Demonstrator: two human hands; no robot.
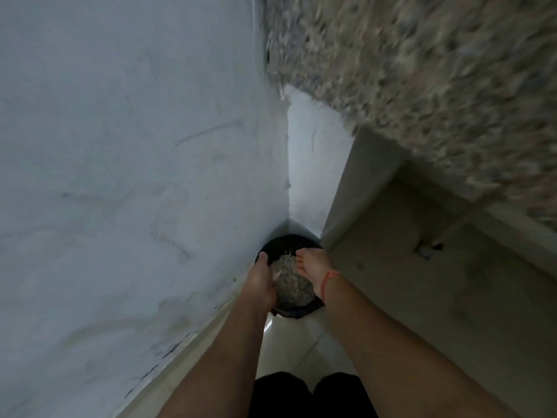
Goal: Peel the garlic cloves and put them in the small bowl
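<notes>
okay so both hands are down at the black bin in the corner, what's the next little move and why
Probably tip the pale scraps between the left hand and right hand down into the black bin. Both hands are cupped over its opening with a heap of what looks like peelings between them; blur hides whether any have dropped.

Corner of a room, seen from above, picture blurred. Your left hand (259, 282) and your right hand (313, 268) both reach down over a black bin (289, 241) standing on the pale tiled floor (289, 345) against the white wall (126, 164). Between your hands lies a speckled grey-brown mass (291, 280); what it is cannot be told. Left fingers curl round its side; right palm lies flat and spread. An orange thread band (327, 282) circles your right wrist. A speckled stone counter (422, 73) overhangs at right.
</notes>
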